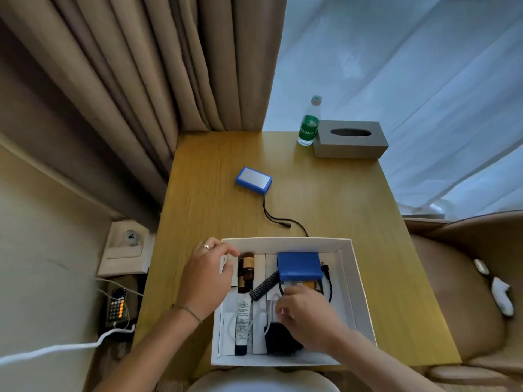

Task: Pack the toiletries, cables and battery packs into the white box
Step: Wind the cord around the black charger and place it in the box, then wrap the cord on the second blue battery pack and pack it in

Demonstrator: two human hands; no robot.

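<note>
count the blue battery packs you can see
2. One battery pack lies inside the white box, at its far right. The other battery pack sits on the wooden table beyond the box, its black cable trailing toward it. The hands could hide more.
</note>
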